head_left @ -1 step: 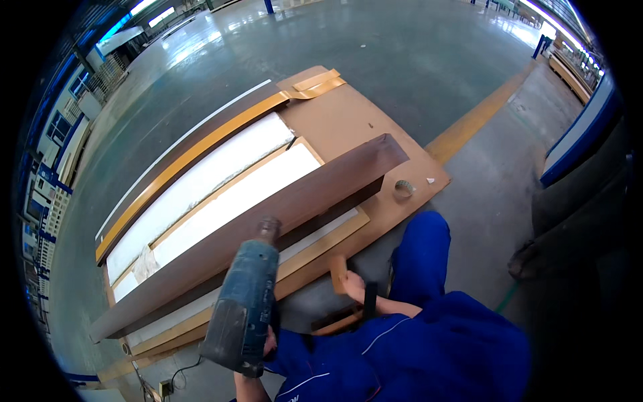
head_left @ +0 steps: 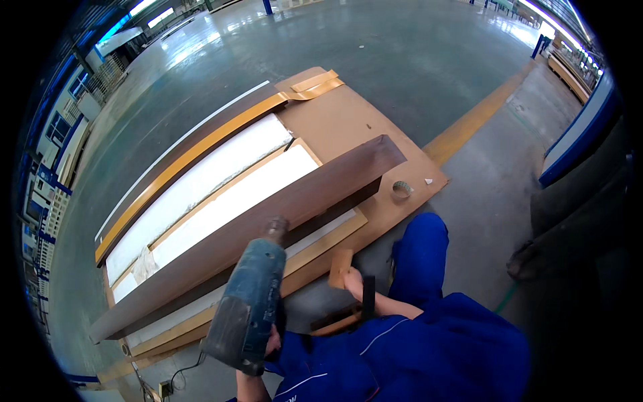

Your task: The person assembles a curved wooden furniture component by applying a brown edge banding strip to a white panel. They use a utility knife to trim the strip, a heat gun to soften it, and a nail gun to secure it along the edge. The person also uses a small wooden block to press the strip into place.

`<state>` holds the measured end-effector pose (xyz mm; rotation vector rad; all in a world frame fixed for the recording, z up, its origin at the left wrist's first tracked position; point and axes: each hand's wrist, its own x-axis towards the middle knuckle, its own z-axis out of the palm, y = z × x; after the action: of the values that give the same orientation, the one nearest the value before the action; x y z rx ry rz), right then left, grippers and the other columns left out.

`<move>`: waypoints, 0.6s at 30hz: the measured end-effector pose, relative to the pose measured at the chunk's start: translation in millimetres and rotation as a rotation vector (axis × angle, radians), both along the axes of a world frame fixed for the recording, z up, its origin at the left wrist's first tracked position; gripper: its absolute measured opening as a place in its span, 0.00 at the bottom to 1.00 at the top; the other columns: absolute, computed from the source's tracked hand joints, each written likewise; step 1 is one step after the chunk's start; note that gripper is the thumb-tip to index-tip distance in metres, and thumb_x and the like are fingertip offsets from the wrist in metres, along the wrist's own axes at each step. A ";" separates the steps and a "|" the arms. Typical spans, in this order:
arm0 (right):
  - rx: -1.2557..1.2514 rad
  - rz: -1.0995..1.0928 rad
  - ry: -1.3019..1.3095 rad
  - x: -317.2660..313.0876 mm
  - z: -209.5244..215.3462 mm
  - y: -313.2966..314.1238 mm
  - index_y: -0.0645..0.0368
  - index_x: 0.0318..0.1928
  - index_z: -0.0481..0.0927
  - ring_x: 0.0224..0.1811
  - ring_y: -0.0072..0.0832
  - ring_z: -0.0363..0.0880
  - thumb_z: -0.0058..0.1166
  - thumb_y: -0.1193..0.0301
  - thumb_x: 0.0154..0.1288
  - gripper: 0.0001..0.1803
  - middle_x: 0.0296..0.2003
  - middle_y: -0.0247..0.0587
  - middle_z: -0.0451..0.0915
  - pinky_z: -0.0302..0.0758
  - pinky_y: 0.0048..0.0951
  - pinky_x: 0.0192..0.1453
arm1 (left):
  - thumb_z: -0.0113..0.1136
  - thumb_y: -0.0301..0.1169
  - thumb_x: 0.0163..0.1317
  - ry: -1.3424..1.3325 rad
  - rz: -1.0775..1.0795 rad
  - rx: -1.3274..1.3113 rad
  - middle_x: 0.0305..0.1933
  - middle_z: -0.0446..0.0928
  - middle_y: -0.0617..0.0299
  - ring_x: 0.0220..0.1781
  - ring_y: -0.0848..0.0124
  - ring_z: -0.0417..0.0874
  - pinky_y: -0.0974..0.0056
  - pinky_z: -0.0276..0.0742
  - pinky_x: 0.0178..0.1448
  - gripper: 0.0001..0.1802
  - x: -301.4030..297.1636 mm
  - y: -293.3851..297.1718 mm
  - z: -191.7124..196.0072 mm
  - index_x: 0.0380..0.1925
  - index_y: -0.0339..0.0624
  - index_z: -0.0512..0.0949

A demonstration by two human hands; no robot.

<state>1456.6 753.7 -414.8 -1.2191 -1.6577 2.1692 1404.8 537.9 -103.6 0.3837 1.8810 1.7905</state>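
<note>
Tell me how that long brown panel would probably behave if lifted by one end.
The long brown panel looks fairly stiff, showing no obvious sag along its length. Being long and narrow, it could swing or twist from one end.

No legible text: faint marks [head_left: 270, 313] on the heat gun [head_left: 246, 305], seven o'clock, blurred; white lettering [head_left: 289, 399] on blue jacket [head_left: 415, 355], six o'clock, cut off.
</note>
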 end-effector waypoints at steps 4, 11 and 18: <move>-0.335 -0.203 0.361 -4.1 43.2 51.0 0.58 0.50 0.64 0.45 0.38 0.74 0.43 0.61 0.65 0.18 0.44 0.46 0.72 0.76 0.44 0.41 | 0.61 0.24 0.46 -0.025 -0.155 0.148 0.21 0.69 0.59 0.19 0.72 0.71 0.70 0.68 0.22 0.26 -0.3 28.6 -3.3 0.48 0.33 0.66; -0.323 -0.288 0.381 48.3 150.4 171.7 0.57 0.53 0.62 0.48 0.33 0.73 0.41 0.63 0.67 0.18 0.48 0.40 0.71 0.73 0.37 0.49 | 0.60 0.25 0.48 -0.175 -0.216 0.086 0.21 0.69 0.61 0.20 0.73 0.72 0.70 0.69 0.26 0.16 -15.9 114.0 -1.7 0.37 0.36 0.69; -0.417 -0.086 0.659 41.9 214.2 240.6 0.59 0.54 0.64 0.52 0.33 0.71 0.44 0.67 0.65 0.18 0.49 0.40 0.71 0.69 0.39 0.54 | 0.58 0.23 0.51 -0.191 -0.174 0.206 0.22 0.70 0.62 0.21 0.75 0.72 0.70 0.68 0.26 0.08 -13.6 181.9 0.6 0.31 0.36 0.70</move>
<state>1498.4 994.3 -200.6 -0.5094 -0.9038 2.5447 1391.2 719.8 -102.9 0.4197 1.4922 1.8371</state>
